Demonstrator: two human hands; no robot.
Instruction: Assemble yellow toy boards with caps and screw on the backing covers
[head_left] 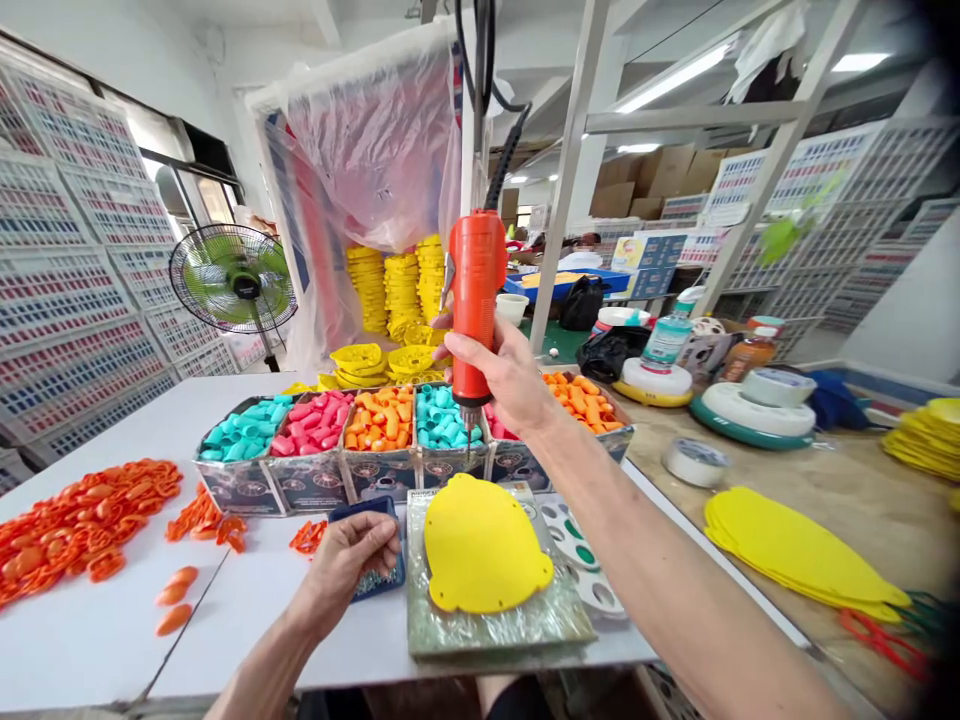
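My right hand (517, 378) is wrapped round an orange electric screwdriver (475, 290), which hangs upright from a cable with its bit pointing down. Below and slightly behind the bit's line lies a yellow plastic plate (484, 545) with small holes near its edge. It rests flat on a plastic-wrapped block (502, 632). My left hand (346, 562) is over a small dark blue tray (399, 570) of small metal screws, left of the block. Its thumb and fingertips are pinched together; whatever is between them is too small to see.
Behind the block stands a row of boxes (311, 488) filled with teal, pink and orange plastic parts. Orange parts (82, 525) are heaped at left. Yellow shells (360, 360) are stacked at the back. At right are yellow sheets (799, 550), a tape roll (696, 462) and bottles (667, 335).
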